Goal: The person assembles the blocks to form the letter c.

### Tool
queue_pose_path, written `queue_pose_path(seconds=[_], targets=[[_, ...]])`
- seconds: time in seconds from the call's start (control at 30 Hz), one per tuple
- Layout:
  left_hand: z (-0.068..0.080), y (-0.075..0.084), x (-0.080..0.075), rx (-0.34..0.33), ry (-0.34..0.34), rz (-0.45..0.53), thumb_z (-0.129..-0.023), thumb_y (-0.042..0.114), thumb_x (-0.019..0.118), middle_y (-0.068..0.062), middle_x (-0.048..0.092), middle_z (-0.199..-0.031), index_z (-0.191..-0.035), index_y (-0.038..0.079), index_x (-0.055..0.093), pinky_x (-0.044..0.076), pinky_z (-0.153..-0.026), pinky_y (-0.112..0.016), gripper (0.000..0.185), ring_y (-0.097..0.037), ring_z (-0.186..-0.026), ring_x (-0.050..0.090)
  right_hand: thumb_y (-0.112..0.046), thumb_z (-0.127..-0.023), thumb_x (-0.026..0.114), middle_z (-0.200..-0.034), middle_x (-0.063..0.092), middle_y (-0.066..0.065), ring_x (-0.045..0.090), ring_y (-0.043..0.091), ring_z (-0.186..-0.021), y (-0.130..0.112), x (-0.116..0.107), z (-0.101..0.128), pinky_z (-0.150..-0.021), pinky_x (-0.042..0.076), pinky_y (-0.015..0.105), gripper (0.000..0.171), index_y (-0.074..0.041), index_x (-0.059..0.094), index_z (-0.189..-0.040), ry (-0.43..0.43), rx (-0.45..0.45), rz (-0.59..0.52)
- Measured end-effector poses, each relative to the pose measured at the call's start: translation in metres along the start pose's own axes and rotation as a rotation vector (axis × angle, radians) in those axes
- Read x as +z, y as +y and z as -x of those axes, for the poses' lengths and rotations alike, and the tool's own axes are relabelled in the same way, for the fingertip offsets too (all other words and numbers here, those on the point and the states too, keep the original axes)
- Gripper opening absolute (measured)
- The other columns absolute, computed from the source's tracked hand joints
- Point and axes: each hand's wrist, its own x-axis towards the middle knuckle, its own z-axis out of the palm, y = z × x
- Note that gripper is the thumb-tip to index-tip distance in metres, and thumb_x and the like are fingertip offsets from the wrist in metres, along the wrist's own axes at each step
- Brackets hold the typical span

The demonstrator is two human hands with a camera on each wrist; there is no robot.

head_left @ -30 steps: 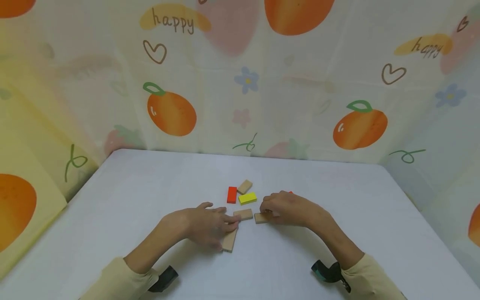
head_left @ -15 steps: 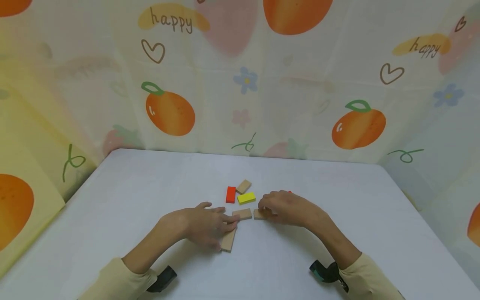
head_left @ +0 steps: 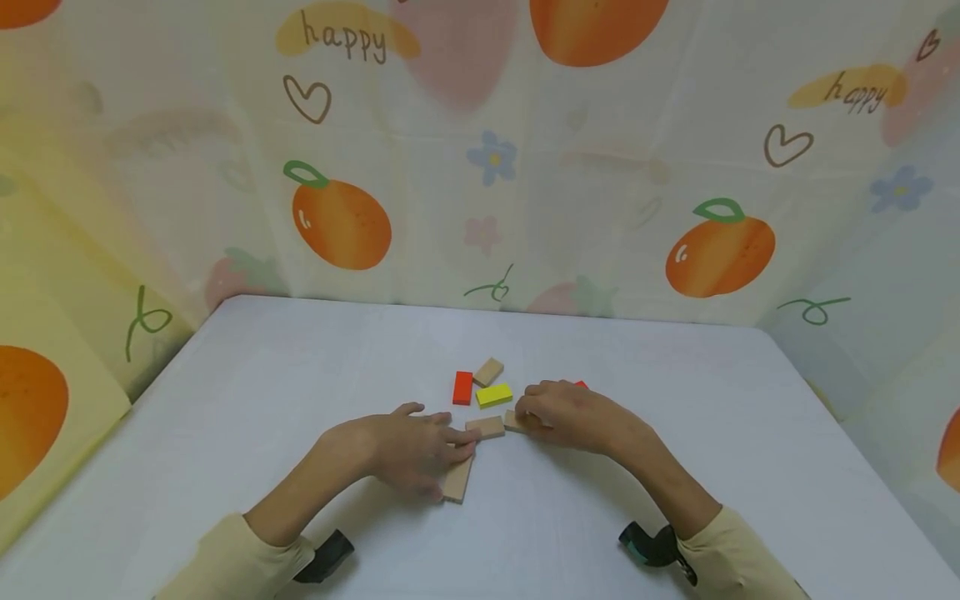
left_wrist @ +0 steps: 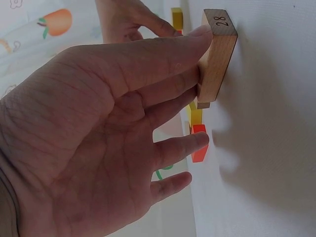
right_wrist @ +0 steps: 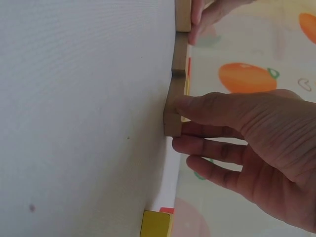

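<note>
Hands are resting on a white surface (head_left: 300, 392). Left hand (head_left: 408, 450), fingers straight, is pressing a plain wooden block (head_left: 458, 479). Right hand (head_left: 570, 414) is pinching another wooden block (head_left: 514, 421) beside a middle block (head_left: 486, 427).

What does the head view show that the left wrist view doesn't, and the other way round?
Only the head view shows the whole spread: the table, the fruit-print cloth wall, both sleeves, and a tan block lying beyond the red block. Only the left wrist view shows the number 28 printed on the end of the wooden block under the left hand. Both show that hand's fingers on the block, the right hand and the yellow block.
</note>
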Motion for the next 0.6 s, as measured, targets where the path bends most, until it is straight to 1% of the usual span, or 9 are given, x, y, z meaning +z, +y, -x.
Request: queue_pose_path(seconds=[0.2,0.23,0.3,0.37,0.43,0.47,0.53,0.6], targets=[[0.0005,-0.0001,-0.0001,-0.005,-0.003,0.01,-0.096,0.05,0.07,0.018,0.037,-0.169,-0.16,0.035,0.043,0.03,-0.128,-0.06,0.071,-0.026,-0.16,0.035,-0.01,-0.092,0.08,-0.076,0.055,-0.004,0.049,0.009,-0.076,-0.0003,-0.0001,-0.0008,-0.068,0.044,0.019,0.01,-0.013,0.071,-0.094,-0.004,-0.001,-0.006],[0.0008,-0.0001,0.0001,-0.006,-0.004,0.011,-0.097,0.05,0.07,0.018,0.037,-0.169,-0.16,0.035,0.043,0.03,-0.129,-0.059,0.071,-0.026,-0.16,0.035,-0.01,-0.092,0.08,-0.078,0.058,-0.004,0.052,0.009,-0.077,-0.0004,-0.0003,-0.0007,-0.07,0.046,0.019,0.009,-0.013,0.072,-0.096,-0.001,-0.003,-0.007],[0.0013,-0.0004,0.0003,-0.004,-0.005,0.008,-0.097,0.05,0.07,0.019,0.036,-0.169,-0.16,0.035,0.042,0.03,-0.129,-0.059,0.071,-0.025,-0.16,0.034,-0.011,-0.092,0.08,-0.086,0.067,-0.003,0.059,0.01,-0.082,-0.0005,-0.0008,0.0,-0.075,0.054,0.02,0.012,-0.012,0.074,-0.102,0.002,0.002,-0.007],[0.0014,-0.0007,0.0004,0.001,-0.003,0.002,-0.097,0.049,0.07,0.019,0.035,-0.169,-0.16,0.035,0.042,0.03,-0.129,-0.058,0.071,-0.025,-0.16,0.034,-0.012,-0.092,0.08,-0.096,0.074,0.0,0.066,0.014,-0.09,-0.0001,-0.0017,0.0009,-0.082,0.06,0.024,0.018,-0.011,0.075,-0.109,-0.001,0.01,-0.011],[0.0011,-0.0008,0.0004,0.009,-0.001,-0.009,-0.098,0.049,0.069,0.019,0.035,-0.169,-0.16,0.034,0.042,0.031,-0.128,-0.058,0.07,-0.025,-0.16,0.035,-0.013,-0.092,0.081,-0.107,0.077,0.002,0.069,0.016,-0.098,0.0001,-0.0026,0.0025,-0.088,0.062,0.026,0.025,-0.011,0.074,-0.115,-0.002,0.02,-0.012],[0.0009,-0.0009,0.0002,0.012,-0.001,-0.012,-0.098,0.049,0.069,0.019,0.034,-0.17,-0.161,0.034,0.041,0.031,-0.128,-0.059,0.07,-0.026,-0.16,0.035,-0.013,-0.091,0.081,-0.108,0.077,0.002,0.069,0.016,-0.098,0.0004,-0.0028,0.0031,-0.088,0.062,0.027,0.026,-0.011,0.074,-0.116,-0.002,0.018,-0.009],[0.0003,-0.0009,0.0001,0.013,-0.004,-0.018,-0.098,0.05,0.068,0.019,0.034,-0.17,-0.161,0.035,0.041,0.031,-0.128,-0.059,0.071,-0.026,-0.16,0.035,-0.011,-0.091,0.082,-0.098,0.074,0.0,0.065,0.013,-0.09,0.0007,-0.0029,0.0036,-0.081,0.058,0.022,0.022,-0.012,0.074,-0.111,0.003,0.006,-0.016],[0.0,-0.0011,0.0004,0.011,-0.008,-0.022,-0.098,0.05,0.068,0.019,0.034,-0.17,-0.161,0.035,0.04,0.031,-0.128,-0.059,0.071,-0.025,-0.16,0.035,-0.01,-0.091,0.081,-0.086,0.067,-0.003,0.058,0.009,-0.083,0.0007,-0.0019,0.0036,-0.075,0.052,0.017,0.016,-0.012,0.073,-0.105,0.016,-0.012,-0.021]])
